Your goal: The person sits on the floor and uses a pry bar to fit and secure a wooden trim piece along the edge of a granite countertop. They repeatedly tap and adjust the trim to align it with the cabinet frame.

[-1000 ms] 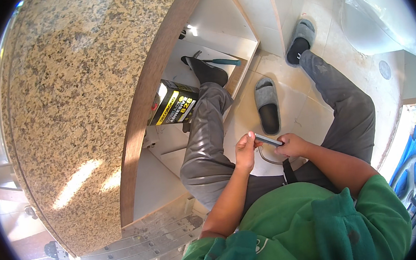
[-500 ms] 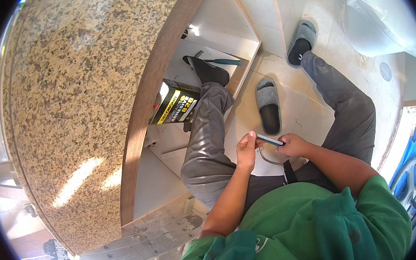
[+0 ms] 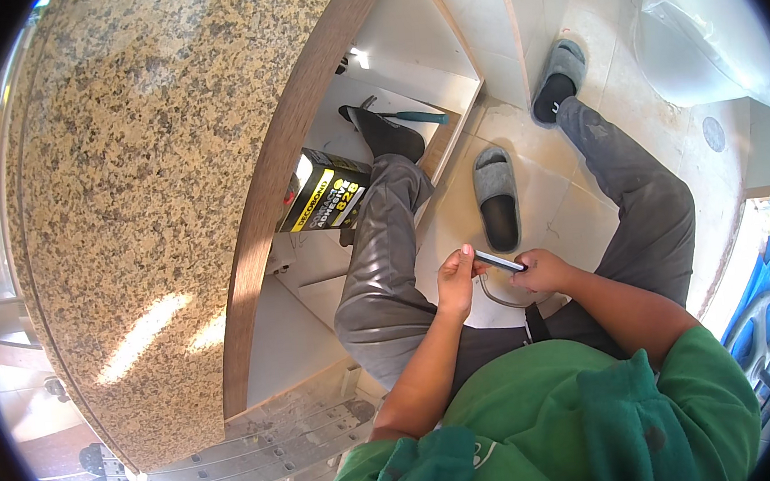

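Note:
A slim, flat, dark-edged phone [image 3: 500,261] is held between my two hands, above my lap. Its narrow lighter face is seen almost edge-on. My left hand [image 3: 457,275] grips the left end, thumb up. At the other end, the fingers of my right hand [image 3: 543,272] close round it. A thin grey cable [image 3: 498,298] loops below the phone between the hands; where its ends join is hidden. Just beyond my hands, a grey and black slipper [image 3: 497,200] lies on the tiled floor.
To the left stands a speckled stone countertop [image 3: 144,169] with a wooden edge. In the cabinet beneath, a black and yellow adhesive can [image 3: 325,191] and a green-handled tool [image 3: 416,116] lie around my left foot. A clear plastic-wrapped object [image 3: 703,30] is at far right, metal ladder [image 3: 240,464] behind left.
The phone's narrow face looks brighter and slightly more turned toward me. Both hands stay in nearly the same place.

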A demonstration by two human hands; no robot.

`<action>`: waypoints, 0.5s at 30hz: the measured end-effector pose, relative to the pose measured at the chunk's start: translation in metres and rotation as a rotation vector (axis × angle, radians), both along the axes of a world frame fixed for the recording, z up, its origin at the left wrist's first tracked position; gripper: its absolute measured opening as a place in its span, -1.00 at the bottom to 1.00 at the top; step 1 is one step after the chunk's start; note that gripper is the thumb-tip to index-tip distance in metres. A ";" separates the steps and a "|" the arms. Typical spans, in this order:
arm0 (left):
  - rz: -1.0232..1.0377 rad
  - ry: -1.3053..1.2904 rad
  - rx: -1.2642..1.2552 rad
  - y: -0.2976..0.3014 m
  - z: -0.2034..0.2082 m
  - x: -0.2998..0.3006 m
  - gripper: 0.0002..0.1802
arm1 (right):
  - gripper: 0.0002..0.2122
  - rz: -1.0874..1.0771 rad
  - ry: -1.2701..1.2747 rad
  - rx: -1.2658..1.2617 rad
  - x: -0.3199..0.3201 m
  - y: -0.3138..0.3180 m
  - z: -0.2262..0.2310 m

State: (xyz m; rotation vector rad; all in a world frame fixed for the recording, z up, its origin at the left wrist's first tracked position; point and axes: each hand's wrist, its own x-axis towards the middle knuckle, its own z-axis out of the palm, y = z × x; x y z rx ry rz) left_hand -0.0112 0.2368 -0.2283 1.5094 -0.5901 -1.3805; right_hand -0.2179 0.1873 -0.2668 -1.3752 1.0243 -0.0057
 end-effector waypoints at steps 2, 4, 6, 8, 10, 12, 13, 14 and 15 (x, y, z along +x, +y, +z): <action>0.001 -0.002 0.003 0.000 0.000 0.000 -0.56 | -0.63 0.003 0.007 -0.012 0.001 -0.001 0.004; 0.001 -0.002 0.009 0.000 0.001 0.000 -0.56 | -0.63 0.007 0.023 -0.017 0.001 -0.002 0.009; 0.002 0.000 0.018 0.000 0.004 0.000 -0.56 | -0.62 0.013 0.021 -0.018 0.000 -0.003 0.012; -0.018 -0.003 0.021 0.001 0.002 0.002 -0.59 | -0.62 0.011 0.020 -0.017 0.000 -0.004 0.013; -0.027 -0.002 0.022 0.001 0.000 0.003 -0.61 | -0.62 0.004 0.019 -0.016 0.000 -0.003 0.011; -0.025 0.003 0.020 0.001 -0.001 0.003 -0.61 | -0.70 -0.012 -0.021 -0.048 0.000 -0.002 0.008; -0.021 0.003 0.022 0.001 0.000 0.003 -0.62 | -0.73 -0.021 -0.041 -0.064 0.000 -0.001 0.005; -0.018 0.003 0.023 0.001 0.000 0.002 -0.62 | -0.73 -0.011 -0.039 -0.076 0.000 -0.001 0.003; -0.015 0.003 0.024 0.000 0.000 0.001 -0.62 | -0.73 0.000 -0.036 -0.088 0.000 -0.001 0.001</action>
